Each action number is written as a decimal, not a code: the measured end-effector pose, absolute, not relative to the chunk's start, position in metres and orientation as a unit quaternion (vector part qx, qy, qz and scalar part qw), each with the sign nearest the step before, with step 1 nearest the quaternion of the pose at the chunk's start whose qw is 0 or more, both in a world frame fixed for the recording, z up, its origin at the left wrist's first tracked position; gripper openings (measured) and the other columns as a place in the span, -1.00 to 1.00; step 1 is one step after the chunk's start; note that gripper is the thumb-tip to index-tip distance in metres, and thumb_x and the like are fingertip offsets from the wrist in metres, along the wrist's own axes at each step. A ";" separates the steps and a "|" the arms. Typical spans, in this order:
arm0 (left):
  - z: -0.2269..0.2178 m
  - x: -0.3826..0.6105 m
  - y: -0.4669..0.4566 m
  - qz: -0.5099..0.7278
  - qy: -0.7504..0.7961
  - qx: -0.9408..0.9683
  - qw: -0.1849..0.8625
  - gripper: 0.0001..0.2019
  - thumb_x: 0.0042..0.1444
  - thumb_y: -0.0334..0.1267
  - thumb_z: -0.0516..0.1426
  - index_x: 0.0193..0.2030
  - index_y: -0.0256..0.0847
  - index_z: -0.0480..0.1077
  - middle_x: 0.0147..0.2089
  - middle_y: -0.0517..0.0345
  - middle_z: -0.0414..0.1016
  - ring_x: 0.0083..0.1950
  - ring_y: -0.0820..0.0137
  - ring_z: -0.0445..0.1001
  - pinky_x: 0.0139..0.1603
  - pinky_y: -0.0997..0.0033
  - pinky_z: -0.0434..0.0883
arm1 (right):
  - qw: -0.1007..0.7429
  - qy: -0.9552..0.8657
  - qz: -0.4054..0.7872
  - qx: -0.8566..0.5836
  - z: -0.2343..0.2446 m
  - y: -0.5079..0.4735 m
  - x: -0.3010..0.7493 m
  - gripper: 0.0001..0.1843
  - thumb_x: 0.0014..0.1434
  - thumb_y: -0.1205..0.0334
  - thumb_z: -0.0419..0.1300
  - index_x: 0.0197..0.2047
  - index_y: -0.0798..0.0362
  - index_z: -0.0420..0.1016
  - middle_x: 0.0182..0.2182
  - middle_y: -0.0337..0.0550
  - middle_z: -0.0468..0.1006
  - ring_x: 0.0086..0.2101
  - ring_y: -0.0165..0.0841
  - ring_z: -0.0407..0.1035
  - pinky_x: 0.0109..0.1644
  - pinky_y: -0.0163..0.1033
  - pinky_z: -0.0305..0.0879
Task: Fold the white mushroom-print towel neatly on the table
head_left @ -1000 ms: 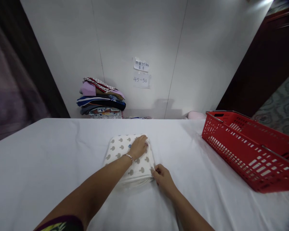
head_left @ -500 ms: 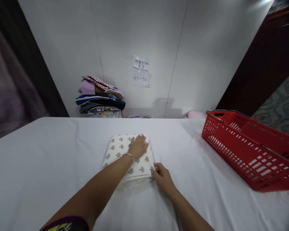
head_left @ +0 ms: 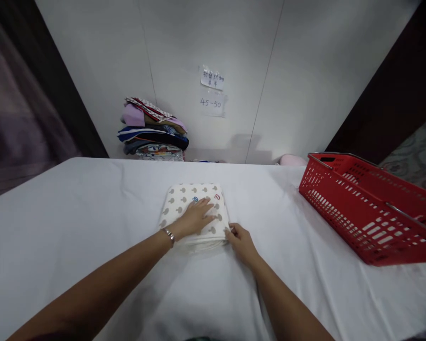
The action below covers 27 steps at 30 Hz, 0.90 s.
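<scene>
A folded white cloth (head_left: 179,201) with a grey-beige tree-like print and small blue and red marks lies in a thick square on the white-covered table. Across its top my left hand (head_left: 195,218) rests flat, fingers spread, a silver bracelet at the wrist. My right hand (head_left: 240,240) is at the cloth's right edge near the front corner, thumb and curled fingers pinching that edge. Layered folds show along the side nearest me.
To the right stands a red perforated plastic basket (head_left: 341,208) with metal handles. A stack of folded clothes (head_left: 154,130) sits against the wall behind the table (head_left: 74,213). Two paper signs (head_left: 212,103) hang on the wall, and a pink object (head_left: 291,160) shows behind the far edge.
My left hand has slid toward me and left across the cloth, uncovering the red mark. My right hand stays at the right edge. The whole view has shifted slightly.
</scene>
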<state>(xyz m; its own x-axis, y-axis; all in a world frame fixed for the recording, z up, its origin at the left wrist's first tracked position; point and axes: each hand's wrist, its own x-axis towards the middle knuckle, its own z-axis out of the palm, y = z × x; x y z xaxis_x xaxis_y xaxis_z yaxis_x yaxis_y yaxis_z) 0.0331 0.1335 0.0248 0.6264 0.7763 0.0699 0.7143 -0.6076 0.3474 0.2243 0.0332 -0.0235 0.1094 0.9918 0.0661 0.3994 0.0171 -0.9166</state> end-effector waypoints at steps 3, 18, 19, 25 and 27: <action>0.018 0.006 0.098 0.128 0.405 0.900 0.101 -0.49 0.17 0.08 -0.12 0.19 -0.07 0.19 0.33 0.07 0.03 0.35 0.21 -0.09 0.28 0.02 -0.11 | 0.436 -0.551 0.370 -0.608 -0.026 0.033 0.225 -0.68 0.08 0.05 0.09 -0.17 0.06 0.42 -0.57 -0.33 0.32 -0.57 -0.46 0.18 -0.49 -0.36 0.11; -0.001 -0.037 0.039 0.264 0.434 0.861 0.020 -0.71 0.21 -0.18 -0.06 -0.03 -0.10 0.39 0.07 0.11 0.41 0.12 0.29 0.29 0.14 0.14 0.16 | 0.405 -0.750 0.007 -0.522 -0.008 0.018 0.213 -0.74 0.21 0.24 0.01 -0.09 -0.02 0.44 -0.13 -0.08 0.44 -0.09 -0.26 0.26 -0.02 -0.13 0.19; 0.000 -0.034 0.039 0.272 0.437 0.857 0.023 -0.72 0.22 -0.19 -0.07 -0.06 -0.10 0.39 0.04 0.11 0.42 0.09 0.30 0.31 0.11 0.16 0.19 | 0.389 -0.772 -0.001 -0.503 -0.007 0.019 0.210 -0.76 0.20 0.27 0.02 -0.11 -0.02 0.46 -0.16 -0.09 0.46 -0.10 -0.27 0.27 -0.02 -0.13 0.18; 0.003 -0.023 0.040 0.281 0.457 0.843 0.030 -0.80 0.18 -0.22 -0.01 -0.18 -0.11 0.43 -0.13 0.13 0.46 -0.08 0.31 0.34 -0.07 0.24 0.25 | 0.296 -0.807 -0.013 -0.511 -0.005 0.026 0.198 -0.78 0.17 0.30 0.10 -0.12 -0.05 0.48 -0.22 -0.12 0.50 -0.17 -0.27 0.30 -0.08 -0.14 0.16; 0.004 -0.023 0.039 0.280 0.459 0.842 0.031 -0.80 0.18 -0.23 -0.01 -0.25 -0.12 0.44 -0.19 0.13 0.46 -0.12 0.32 0.33 -0.12 0.26 0.25 | 0.296 -0.803 -0.006 -0.518 -0.005 0.027 0.196 -0.80 0.16 0.32 0.11 -0.17 -0.04 0.50 -0.24 -0.13 0.51 -0.19 -0.28 0.31 -0.09 -0.15 0.16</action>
<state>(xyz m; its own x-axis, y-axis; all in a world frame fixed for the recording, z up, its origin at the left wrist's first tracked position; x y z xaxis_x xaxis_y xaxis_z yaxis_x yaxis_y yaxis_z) -0.0229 0.0395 0.0040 0.4213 0.7912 0.4432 0.7567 -0.5761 0.3091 0.1964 0.0266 -0.0052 -0.2885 0.8278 0.4811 0.8355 0.4631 -0.2959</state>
